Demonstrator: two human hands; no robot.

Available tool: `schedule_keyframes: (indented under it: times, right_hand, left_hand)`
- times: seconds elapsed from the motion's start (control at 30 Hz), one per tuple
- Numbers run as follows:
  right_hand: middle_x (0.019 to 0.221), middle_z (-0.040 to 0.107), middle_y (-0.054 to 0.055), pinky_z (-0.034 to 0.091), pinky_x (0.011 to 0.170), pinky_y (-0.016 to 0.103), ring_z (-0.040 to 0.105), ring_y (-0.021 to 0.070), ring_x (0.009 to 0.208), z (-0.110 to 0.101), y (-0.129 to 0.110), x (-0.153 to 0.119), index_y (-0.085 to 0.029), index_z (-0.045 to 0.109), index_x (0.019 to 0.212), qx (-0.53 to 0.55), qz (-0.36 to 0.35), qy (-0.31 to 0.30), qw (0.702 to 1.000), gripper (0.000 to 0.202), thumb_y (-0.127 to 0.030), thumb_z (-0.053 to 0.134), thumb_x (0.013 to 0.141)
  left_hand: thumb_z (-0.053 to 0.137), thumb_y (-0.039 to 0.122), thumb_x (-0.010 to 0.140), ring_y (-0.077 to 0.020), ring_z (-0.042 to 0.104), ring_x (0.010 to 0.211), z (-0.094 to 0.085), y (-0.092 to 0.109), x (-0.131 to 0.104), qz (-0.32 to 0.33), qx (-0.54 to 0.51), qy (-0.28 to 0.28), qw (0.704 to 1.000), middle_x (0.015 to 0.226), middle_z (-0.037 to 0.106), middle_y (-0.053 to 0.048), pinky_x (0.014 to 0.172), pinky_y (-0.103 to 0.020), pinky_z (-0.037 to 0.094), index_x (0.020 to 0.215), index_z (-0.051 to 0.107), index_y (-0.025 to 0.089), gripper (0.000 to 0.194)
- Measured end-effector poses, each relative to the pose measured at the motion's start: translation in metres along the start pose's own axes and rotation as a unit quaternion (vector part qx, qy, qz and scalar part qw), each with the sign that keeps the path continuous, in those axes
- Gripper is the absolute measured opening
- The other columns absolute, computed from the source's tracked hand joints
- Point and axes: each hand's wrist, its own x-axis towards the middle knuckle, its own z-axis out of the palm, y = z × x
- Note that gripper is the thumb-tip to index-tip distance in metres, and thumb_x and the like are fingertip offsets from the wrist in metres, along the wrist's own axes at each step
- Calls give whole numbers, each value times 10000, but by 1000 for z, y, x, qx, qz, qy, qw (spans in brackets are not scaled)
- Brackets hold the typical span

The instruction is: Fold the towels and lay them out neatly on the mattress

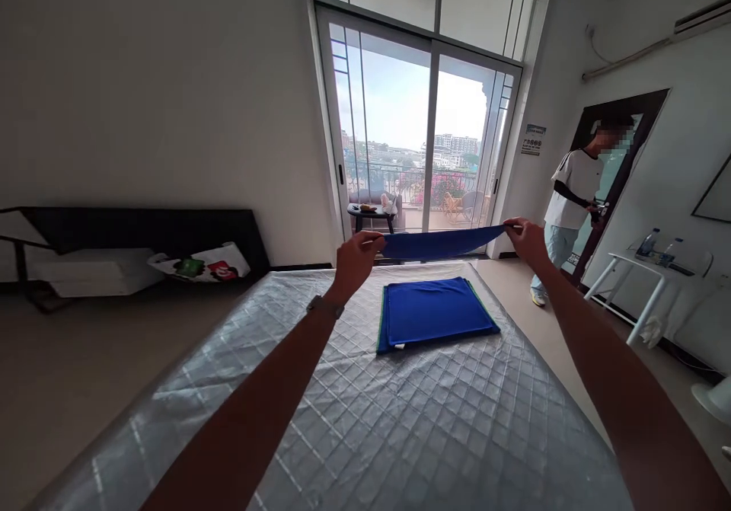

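A blue cloth [442, 244] is stretched in the air between my two hands, seen nearly edge-on. My left hand [357, 258] pinches its left corner, and a watch [324, 308] is on that wrist. At the right corner, my right hand [526, 240] pinches the cloth between thumb and fingers. Below the raised cloth, a flat stack of folded blue cloths [437, 311] with green edging lies on the plastic-covered mattress [400, 412]. A small white tag shows at the stack's near edge.
Glass sliding doors [431, 138] stand beyond the mattress. To the right, a person [574, 191] in a white shirt is at a dark-framed door, near a white table [656, 263] with bottles. Bags [199, 263] lie by a black headboard-like panel [142, 225] at left.
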Motion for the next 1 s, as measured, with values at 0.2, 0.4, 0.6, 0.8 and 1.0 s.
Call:
schedule_keyframes:
  times: [0.2,0.4,0.6,0.8,1.0]
  right_hand:
    - [975,785,73,528,895,312,740,224,933,83,55,-89,-189,750,1029,-37,78,-113,990,249,-150,550,886]
    - [954,794,26,533,893,282,740,204,948,134,89,-184,-232,778,917,-64,121,-198,971,292,-95,545,806]
    - [1134,759,58,489,988,281,696,197,1088,141,99,-194,-218,754,1025,-68,112,-220,967,294,-122,535,854]
    - [1212,724,81,454,1032,276,662,197,1151,144,97,-198,-203,742,1031,-72,107,-228,965,277,-125,532,868]
    - [1205,720,75,481,963,252,669,190,1115,143,97,-197,-204,704,1154,-78,105,-248,960,336,-141,577,850]
  left_hand:
    - [550,301,904,-204,726,982,42,-107,-94,12,112,-89,990,1082,767,-66,933,-363,550,953,688,194,182]
    - [526,198,903,-189,707,1052,53,-174,-172,36,190,-186,963,1165,741,-40,972,-341,541,901,682,233,161]
    - [457,206,957,-202,674,1114,55,-190,-173,74,261,-206,940,1228,709,-63,1022,-397,518,1007,665,232,216]
    - [576,242,886,-254,635,1146,58,-193,-178,124,279,-176,936,1246,672,-106,1040,-456,504,1043,666,207,184]
    - [539,154,864,-250,622,1146,55,-183,-172,140,347,-236,897,1265,655,-105,1044,-437,489,1188,637,204,342]
